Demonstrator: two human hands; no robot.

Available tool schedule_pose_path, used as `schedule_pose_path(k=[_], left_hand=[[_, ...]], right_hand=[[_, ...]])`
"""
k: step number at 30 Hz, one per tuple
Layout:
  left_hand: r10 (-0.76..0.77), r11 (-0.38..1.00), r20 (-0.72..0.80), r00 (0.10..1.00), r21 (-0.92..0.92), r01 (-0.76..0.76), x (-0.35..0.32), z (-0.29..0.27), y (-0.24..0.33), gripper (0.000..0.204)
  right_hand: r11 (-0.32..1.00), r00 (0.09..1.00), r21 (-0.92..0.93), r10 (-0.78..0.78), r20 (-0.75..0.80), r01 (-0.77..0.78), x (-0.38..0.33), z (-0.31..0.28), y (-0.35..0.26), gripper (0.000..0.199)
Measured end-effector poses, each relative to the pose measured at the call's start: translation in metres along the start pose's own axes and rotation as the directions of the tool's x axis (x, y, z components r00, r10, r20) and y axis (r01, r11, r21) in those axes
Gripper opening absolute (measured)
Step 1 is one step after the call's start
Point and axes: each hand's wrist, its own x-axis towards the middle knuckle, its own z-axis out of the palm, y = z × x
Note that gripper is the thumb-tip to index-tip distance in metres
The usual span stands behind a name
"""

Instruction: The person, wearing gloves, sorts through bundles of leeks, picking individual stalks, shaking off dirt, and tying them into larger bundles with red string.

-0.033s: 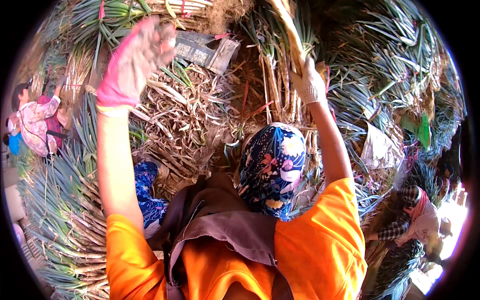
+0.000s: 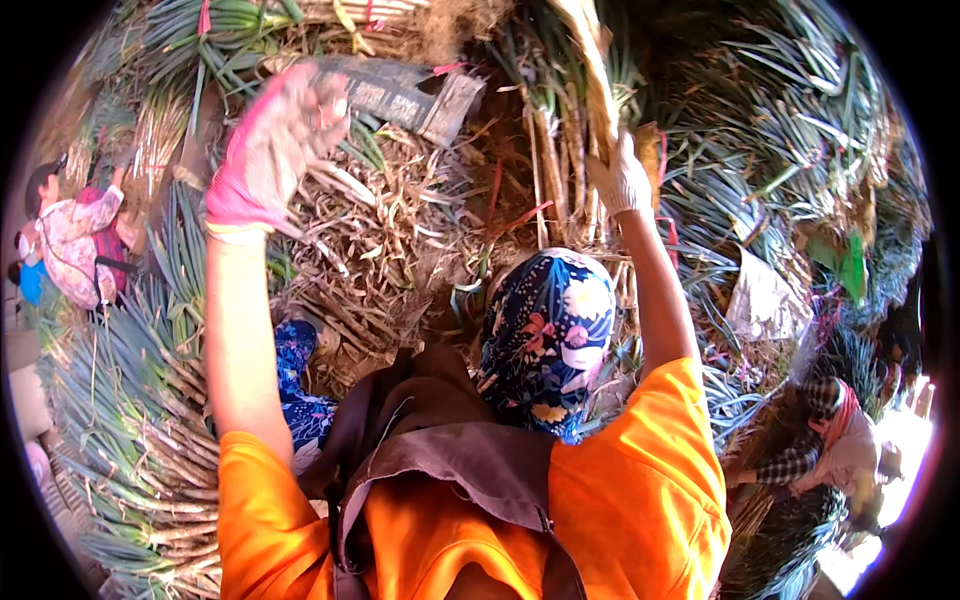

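The left hand (image 2: 283, 150) is drifting slightly inward over the left edge of the dry leaves (image 2: 400, 230), fingers too blurred to tell (quick stuff!); the right hand (image 2: 618, 178) is dipping slightly, keeping its fingers wrapped round the pale stalk (image 2: 592, 75), beside the onion bundle (image 2: 545, 165).

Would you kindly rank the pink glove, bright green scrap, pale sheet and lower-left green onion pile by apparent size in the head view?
Lower-left green onion pile
Pink glove
Pale sheet
Bright green scrap
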Motion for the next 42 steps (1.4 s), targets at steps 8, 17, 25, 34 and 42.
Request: schedule_pose_path(k=[8,17,25,34,42], left_hand=[[-0.499,0.866,-0.845,0.194,-0.49,0.097,-0.188,-0.189,-0.187,0.017],[-0.413,0.659,-0.882,-0.228,-0.462,0.594,-0.28,-0.213,-0.374,0.072],[-0.282,0.844,-0.952,-0.118,-0.304,0.442,-0.25,-0.207,-0.409,0.062],[-0.257,0.827,-0.95,-0.175,-0.31,0.469,-0.173,-0.191,-0.341,0.049],[-0.373,0.914,-0.819,0.435,-0.405,0.022,-0.061,-0.159,-0.278,0.027]], right_hand=[[0.93,0.897,-0.246,0.34,0.283,-0.274,-0.041,0.11,0.148,0.072],[0.968,0.869,-0.125,-0.132,0.476,0.216,0.051,0.077,-0.004,0.076],[0.916,0.684,-0.074,-0.239,0.69,0.395,0.08,0.243,-0.068,0.078],[0.932,0.758,0.16,0.157,0.633,-0.326,-0.138,0.401,-0.113,0.094],[0.605,0.585,0.492,-0.052,0.809,-0.627,-0.137,0.354,-0.221,0.062]])
